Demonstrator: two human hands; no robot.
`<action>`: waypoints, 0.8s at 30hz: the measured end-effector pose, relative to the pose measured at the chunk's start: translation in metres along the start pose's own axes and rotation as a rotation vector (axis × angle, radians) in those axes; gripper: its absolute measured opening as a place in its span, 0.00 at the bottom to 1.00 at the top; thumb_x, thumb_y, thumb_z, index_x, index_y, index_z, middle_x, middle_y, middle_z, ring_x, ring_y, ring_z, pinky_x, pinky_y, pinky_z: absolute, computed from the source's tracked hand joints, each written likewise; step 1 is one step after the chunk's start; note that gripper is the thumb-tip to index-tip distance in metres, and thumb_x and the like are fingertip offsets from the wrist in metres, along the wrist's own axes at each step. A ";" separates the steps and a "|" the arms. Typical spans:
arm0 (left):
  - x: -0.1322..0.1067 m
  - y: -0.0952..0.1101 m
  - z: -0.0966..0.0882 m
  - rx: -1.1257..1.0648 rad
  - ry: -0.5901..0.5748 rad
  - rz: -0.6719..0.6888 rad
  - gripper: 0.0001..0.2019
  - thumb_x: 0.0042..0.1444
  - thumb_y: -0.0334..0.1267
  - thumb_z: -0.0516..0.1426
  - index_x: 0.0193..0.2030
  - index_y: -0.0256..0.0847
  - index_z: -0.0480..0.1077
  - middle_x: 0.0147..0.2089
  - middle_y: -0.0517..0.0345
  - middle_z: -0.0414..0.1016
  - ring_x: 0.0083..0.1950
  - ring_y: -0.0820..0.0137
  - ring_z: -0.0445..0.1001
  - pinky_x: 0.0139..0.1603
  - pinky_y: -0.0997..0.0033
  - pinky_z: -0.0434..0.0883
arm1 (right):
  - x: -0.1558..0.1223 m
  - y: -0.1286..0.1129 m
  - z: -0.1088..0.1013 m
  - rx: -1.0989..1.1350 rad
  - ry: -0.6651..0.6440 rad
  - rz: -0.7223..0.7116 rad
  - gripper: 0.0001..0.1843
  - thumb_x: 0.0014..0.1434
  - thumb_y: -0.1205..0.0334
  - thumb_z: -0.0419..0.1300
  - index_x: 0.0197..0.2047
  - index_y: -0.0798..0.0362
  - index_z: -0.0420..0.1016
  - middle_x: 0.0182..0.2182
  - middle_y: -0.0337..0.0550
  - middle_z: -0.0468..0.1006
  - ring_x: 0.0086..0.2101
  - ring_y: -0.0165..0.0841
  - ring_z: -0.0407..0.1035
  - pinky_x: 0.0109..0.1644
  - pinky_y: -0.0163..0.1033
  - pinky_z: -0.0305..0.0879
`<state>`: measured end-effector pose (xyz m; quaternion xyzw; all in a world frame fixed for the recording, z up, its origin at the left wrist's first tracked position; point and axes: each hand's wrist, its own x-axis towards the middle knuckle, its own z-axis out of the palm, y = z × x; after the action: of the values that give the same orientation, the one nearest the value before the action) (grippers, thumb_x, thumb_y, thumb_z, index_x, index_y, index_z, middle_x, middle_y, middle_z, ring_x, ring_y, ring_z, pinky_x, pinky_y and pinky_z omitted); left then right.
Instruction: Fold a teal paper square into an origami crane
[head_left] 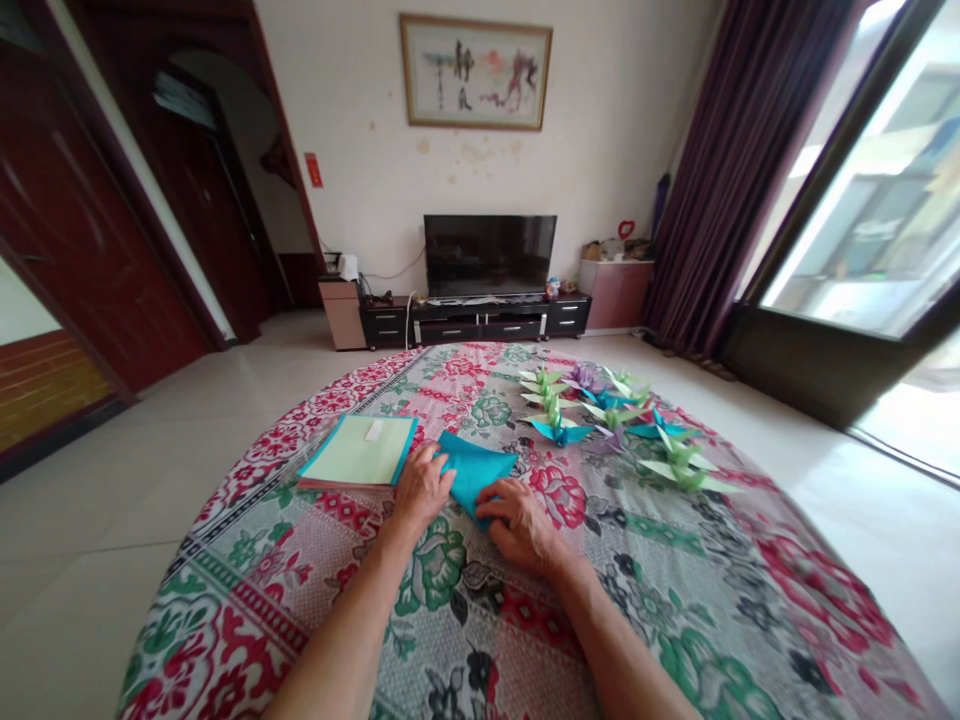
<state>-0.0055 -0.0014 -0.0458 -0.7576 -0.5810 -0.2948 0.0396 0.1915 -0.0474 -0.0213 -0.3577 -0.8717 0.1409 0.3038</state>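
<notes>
Forearms [352, 620] reach over the flowered worktop [675, 600]; left grip [422, 487] presses flat, unclenched, on the teal paper [480, 465] at the middle, right grip [521, 520] pinches its near corner, paper cranes [607, 415] beyond

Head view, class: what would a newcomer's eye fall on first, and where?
At the centre, the left hand and right hand rest on a folded teal paper on the round floral tablecloth. Beyond it to the right stands a cluster of paper cranes in green, teal and purple. A stack of coloured paper lies to its left.
</notes>
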 end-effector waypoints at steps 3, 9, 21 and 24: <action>0.000 0.001 -0.001 0.030 -0.008 0.019 0.13 0.56 0.39 0.50 0.42 0.37 0.71 0.52 0.45 0.67 0.55 0.59 0.64 0.57 0.57 0.61 | -0.002 0.005 -0.002 0.027 -0.003 -0.007 0.20 0.46 0.75 0.50 0.33 0.46 0.78 0.37 0.38 0.75 0.40 0.33 0.66 0.49 0.39 0.58; -0.001 -0.003 0.001 0.062 -0.040 0.049 0.14 0.57 0.39 0.48 0.44 0.36 0.70 0.55 0.43 0.66 0.56 0.58 0.63 0.57 0.55 0.61 | -0.005 0.012 -0.002 0.020 -0.016 0.002 0.22 0.46 0.76 0.49 0.33 0.43 0.79 0.33 0.38 0.74 0.38 0.32 0.66 0.45 0.38 0.60; -0.010 -0.007 -0.002 0.064 -0.074 0.105 0.23 0.54 0.49 0.52 0.51 0.34 0.67 0.60 0.42 0.61 0.62 0.55 0.57 0.61 0.54 0.58 | -0.005 0.016 -0.002 0.034 -0.040 -0.030 0.22 0.45 0.77 0.51 0.32 0.43 0.80 0.32 0.38 0.73 0.35 0.31 0.65 0.45 0.39 0.58; -0.011 -0.012 -0.002 0.048 -0.107 0.118 0.23 0.54 0.48 0.52 0.52 0.34 0.66 0.61 0.42 0.60 0.63 0.55 0.55 0.61 0.53 0.57 | -0.005 0.016 -0.002 0.062 -0.026 -0.023 0.22 0.45 0.77 0.50 0.31 0.44 0.80 0.31 0.39 0.73 0.35 0.30 0.66 0.45 0.38 0.59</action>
<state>-0.0187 -0.0077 -0.0529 -0.8041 -0.5434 -0.2369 0.0439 0.2042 -0.0393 -0.0291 -0.3365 -0.8749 0.1690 0.3047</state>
